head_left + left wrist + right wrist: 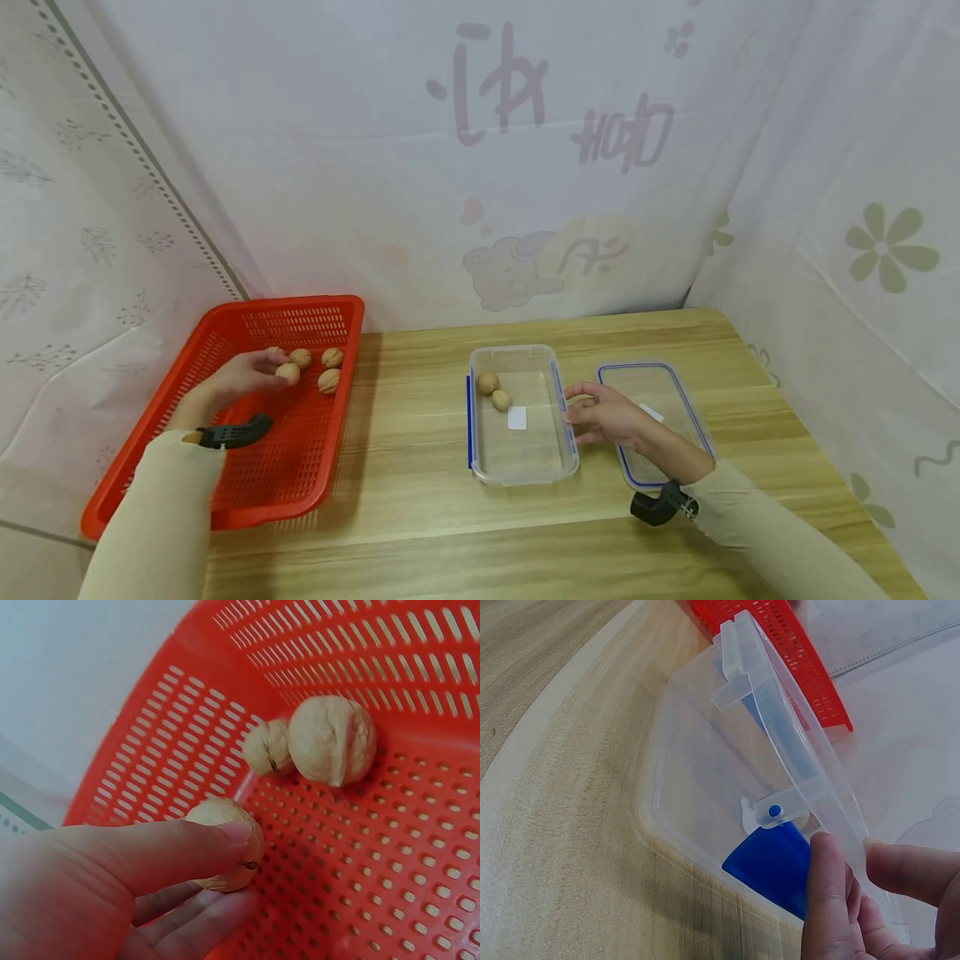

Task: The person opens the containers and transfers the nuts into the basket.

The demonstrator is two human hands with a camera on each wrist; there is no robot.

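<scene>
A person's two sleeved forearms reach onto a wooden table (420,517), each wrist carrying a black strap-mounted device. The right hand (603,414) rests against the right long wall of one clear plastic container (522,457), thumb and fingers curled about its rim, as the right wrist view shows at close range. The container's long axis runs away from the person toward the curtain, and it stands open, mouth up. Inside it lie two walnuts (493,392) touching each other near the far left corner, beside one small white label on its floor. One clear lid (678,392) with a blue seal lies flat just right of the container, partly under the right forearm, its long axis also running away from the person.

To the left, well apart from the container, stands one red slotted basket (292,483), its long axis running from the near left to the far right. The left hand (240,379) reaches into its far end and pinches one walnut (225,847) between thumb and fingers. Three more walnuts (322,367) lie loose on the basket floor just beyond the fingertips; only two of them show in the left wrist view.

Behind everything hangs a pale printed curtain (525,167).
</scene>
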